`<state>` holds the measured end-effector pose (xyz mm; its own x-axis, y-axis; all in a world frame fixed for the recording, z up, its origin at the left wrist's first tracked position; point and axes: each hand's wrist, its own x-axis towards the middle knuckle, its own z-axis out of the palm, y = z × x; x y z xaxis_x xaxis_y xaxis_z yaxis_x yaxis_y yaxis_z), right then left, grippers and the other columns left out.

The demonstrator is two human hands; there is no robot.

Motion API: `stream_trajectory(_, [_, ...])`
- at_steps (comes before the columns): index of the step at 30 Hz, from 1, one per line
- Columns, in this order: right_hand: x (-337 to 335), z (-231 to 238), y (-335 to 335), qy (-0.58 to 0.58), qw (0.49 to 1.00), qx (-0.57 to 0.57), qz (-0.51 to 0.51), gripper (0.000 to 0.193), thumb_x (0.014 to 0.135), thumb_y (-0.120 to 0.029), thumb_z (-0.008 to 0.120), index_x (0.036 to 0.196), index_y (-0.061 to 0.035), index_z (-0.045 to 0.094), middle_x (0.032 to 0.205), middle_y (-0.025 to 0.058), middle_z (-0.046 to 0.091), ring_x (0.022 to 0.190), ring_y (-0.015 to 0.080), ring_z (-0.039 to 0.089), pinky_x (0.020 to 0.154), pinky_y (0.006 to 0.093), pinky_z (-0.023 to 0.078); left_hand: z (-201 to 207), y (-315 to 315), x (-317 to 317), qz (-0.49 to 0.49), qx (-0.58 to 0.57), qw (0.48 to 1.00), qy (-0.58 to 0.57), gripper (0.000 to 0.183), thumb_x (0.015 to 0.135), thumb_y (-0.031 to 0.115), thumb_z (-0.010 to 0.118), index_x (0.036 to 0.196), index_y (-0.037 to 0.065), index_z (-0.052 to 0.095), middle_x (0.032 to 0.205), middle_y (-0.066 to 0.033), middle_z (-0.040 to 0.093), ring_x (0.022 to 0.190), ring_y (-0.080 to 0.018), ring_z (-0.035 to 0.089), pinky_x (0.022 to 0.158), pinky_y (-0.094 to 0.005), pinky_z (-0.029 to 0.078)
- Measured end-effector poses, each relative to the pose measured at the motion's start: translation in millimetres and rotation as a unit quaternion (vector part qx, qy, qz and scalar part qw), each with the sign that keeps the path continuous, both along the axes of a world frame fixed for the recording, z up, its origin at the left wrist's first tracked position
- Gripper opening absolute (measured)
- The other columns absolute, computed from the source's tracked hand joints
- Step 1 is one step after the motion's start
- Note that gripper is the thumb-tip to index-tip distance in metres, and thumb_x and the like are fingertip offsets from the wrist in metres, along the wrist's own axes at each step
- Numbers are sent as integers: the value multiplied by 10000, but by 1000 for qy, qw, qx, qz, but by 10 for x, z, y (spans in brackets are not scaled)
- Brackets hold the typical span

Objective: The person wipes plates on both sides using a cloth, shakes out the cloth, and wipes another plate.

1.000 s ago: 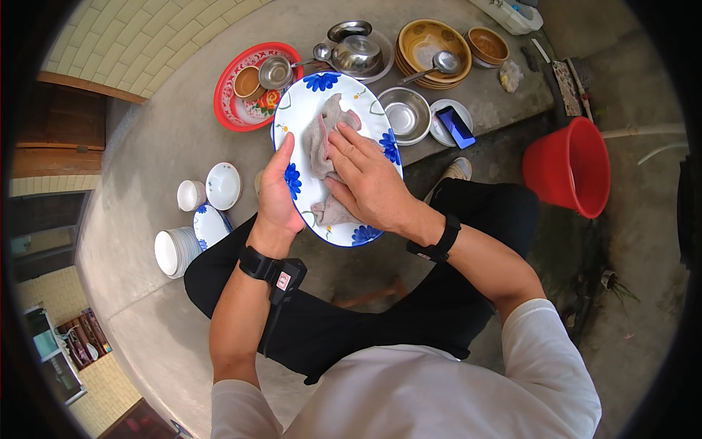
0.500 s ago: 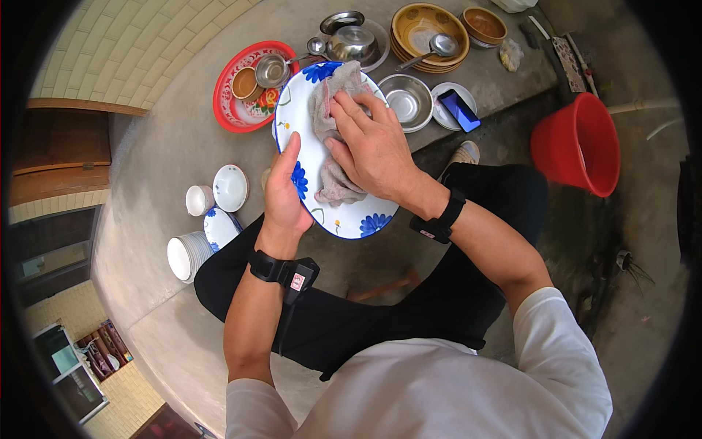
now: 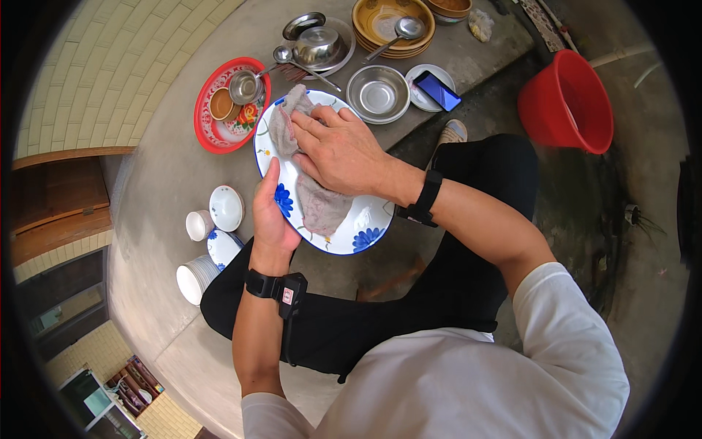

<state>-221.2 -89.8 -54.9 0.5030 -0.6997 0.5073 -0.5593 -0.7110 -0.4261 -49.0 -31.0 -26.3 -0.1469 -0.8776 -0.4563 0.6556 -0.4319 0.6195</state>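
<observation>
My left hand (image 3: 273,223) grips the left edge of an oval white plate (image 3: 362,219) with a blue rim and blue flowers, thumb on its face and the other fingers hidden behind. The plate is held tilted above my lap. Bunched across its face lies a greyish-pink cloth (image 3: 320,206). My right hand (image 3: 346,156) presses this cloth against the plate, fingers bent over its upper part while the lower part hangs loose over the plate's face.
Beyond the plate are a red patterned tray (image 3: 202,121) with small vessels, a steel basin (image 3: 378,93), stacked brown bowls (image 3: 363,25) with a ladle (image 3: 409,28), and a phone (image 3: 437,91) on a saucer. White bowls (image 3: 191,284) stand left; a red bucket (image 3: 545,102) stands right.
My right hand and the cloth have shifted toward the plate's left side, and the cloth's lower part is more spread out. The view has turned a little; the left hand keeps its grip.
</observation>
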Motion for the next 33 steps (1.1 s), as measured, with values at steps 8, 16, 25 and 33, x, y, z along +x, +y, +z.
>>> stream_trajectory(8, [-54,-177,389,28,998,-14,-59,477,854,-263,748,1157,94,659,1277,239,653,1009,325,626,845,418,542,108,-72,60,69,-73,993,-53,551,1113,351,455,1539,2,436,1512,-168,560,1361,-316,573,1168,-465,428])
stream_trajectory(16, [-125,-108,433,-96,989,81,73,157,854,-167,734,894,-19,696,716,85,643,724,219,646,639,377,538,53,-166,174,98,-64,992,-43,574,1092,365,479,1538,7,430,1488,-184,574,1347,-347,579,1147,-516,446])
stream_trajectory(25, [-262,70,-179,-388,804,449,37,357,1086,-345,590,1083,-4,695,831,-16,602,788,62,526,686,271,449,-79,-57,73,11,-4,998,67,582,1100,404,472,1561,53,414,1510,-162,554,1364,-335,558,1161,-506,435])
stream_trajectory(33, [-326,137,76,-212,953,216,-19,663,870,-247,834,1383,38,527,1332,162,625,1198,237,622,978,393,518,-9,-49,16,1,-37,992,118,591,1101,399,468,1567,42,399,1514,-174,542,1361,-325,565,1166,-501,441])
